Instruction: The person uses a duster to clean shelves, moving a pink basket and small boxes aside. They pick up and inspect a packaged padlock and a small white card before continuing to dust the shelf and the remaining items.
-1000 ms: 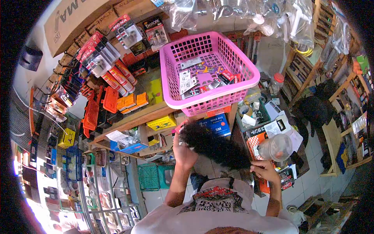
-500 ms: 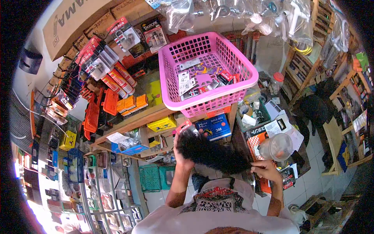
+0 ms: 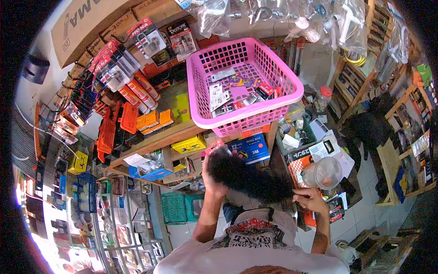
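A black fluffy duster (image 3: 251,180) stretches between my two hands, in front of my chest. My left hand (image 3: 213,180) is wrapped round a red and clear HONA blister pack (image 3: 214,148), whose lower part is hidden behind the duster's bushy end. My right hand (image 3: 312,201) pinches the thin end of the duster at the right. Just beyond my hands, a pink plastic basket (image 3: 246,111) rests on the wooden shelf, with several small packs and cards lying inside it.
Orange boxes (image 3: 155,120) and HONA packs (image 3: 114,68) stand left of the basket. A clear round container (image 3: 323,173) sits on the cluttered surface at right. Bagged fittings (image 3: 310,23) hang above. A green crate (image 3: 174,208) is below, and a black animal (image 3: 372,125) is at far right.
The duster's bushy end has shifted slightly over the pack, covering more of it. My hands hold nearly the same places.
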A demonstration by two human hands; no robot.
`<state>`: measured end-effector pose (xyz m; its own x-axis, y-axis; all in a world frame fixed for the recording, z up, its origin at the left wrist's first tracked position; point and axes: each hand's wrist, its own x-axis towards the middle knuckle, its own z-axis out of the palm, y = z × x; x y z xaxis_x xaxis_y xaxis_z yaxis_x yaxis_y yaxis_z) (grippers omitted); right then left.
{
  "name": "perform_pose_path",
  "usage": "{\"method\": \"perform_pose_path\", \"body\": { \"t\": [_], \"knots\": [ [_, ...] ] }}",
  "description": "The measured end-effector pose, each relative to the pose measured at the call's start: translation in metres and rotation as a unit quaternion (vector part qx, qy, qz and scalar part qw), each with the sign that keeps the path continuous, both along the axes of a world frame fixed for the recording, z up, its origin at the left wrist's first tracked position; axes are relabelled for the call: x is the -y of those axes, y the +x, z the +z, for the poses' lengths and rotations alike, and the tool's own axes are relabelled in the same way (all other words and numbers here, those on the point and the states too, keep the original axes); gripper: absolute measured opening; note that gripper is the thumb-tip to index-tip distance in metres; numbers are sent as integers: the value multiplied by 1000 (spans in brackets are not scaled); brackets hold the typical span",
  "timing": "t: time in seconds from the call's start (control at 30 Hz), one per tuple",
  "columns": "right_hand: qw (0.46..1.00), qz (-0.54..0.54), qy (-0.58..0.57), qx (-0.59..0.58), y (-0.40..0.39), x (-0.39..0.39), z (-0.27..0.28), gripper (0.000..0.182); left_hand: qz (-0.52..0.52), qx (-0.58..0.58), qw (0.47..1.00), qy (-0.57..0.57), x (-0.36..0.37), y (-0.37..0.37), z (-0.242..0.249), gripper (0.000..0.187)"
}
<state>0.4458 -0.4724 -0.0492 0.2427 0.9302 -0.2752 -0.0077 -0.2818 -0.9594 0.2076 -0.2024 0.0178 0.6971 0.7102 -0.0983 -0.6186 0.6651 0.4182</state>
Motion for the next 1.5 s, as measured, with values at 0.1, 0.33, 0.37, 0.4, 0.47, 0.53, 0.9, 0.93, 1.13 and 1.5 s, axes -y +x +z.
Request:
{"method": "perform_pose_path", "body": {
  "t": [0.1,0.33,0.37,0.4,0.47,0.53,0.9,0.93,1.13,1.5],
  "knots": [
    [999,36,-9,3,2,1,-2,28,50,70,992,-90,4,8,17,51],
    [1000,10,-18,-5,0,-1,0,29,70,30,992,-97,7,7,20,56],
    [1000,23,-14,-6,1,1,-3,30,52,25,995,-81,6,4,15,53],
    [999,37,-10,-6,1,2,-5,30,34,21,997,-64,5,-2,7,51],
    [1000,17,-12,18,-2,-3,8,30,-24,20,999,-20,9,-8,15,38],
    [1000,8,-16,19,-4,-3,9,31,16,28,999,-20,14,1,35,33],
    [999,4,-13,-36,-4,-2,-8,32,12,5,999,-33,5,4,8,58],
    [999,-6,-9,-34,-3,-3,-7,32,5,-14,999,-37,5,3,9,58],
    [998,-22,-9,-52,-3,-2,-15,33,-26,-67,997,-29,11,-2,13,50],
    [997,-39,20,-63,-6,-6,-7,33,-34,-83,996,-6,3,-15,-18,47]
  ]
}}
